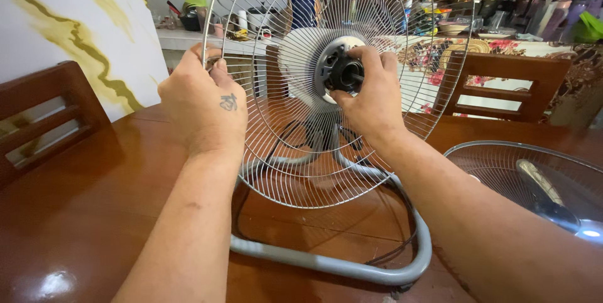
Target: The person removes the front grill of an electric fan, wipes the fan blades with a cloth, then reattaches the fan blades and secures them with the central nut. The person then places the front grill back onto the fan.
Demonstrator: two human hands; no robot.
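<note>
A fan's round wire rear guard [295,171] stands upright on a grey tube stand [352,265] on the brown wooden table [81,215]. My left hand [204,105] grips the guard's left rim. My right hand [370,92] is closed around a black plastic nut [345,73] at the guard's centre, on the grey motor hub. The white motor housing [298,67] shows behind the wires. A dark cord [402,240] loops under the stand.
The fan's front guard [534,183], with a blade inside it, lies flat at the right on the table. Wooden chairs stand at the left [44,108] and behind right [502,83]. A cluttered counter [188,36] and a floral-clothed table [452,51] fill the background.
</note>
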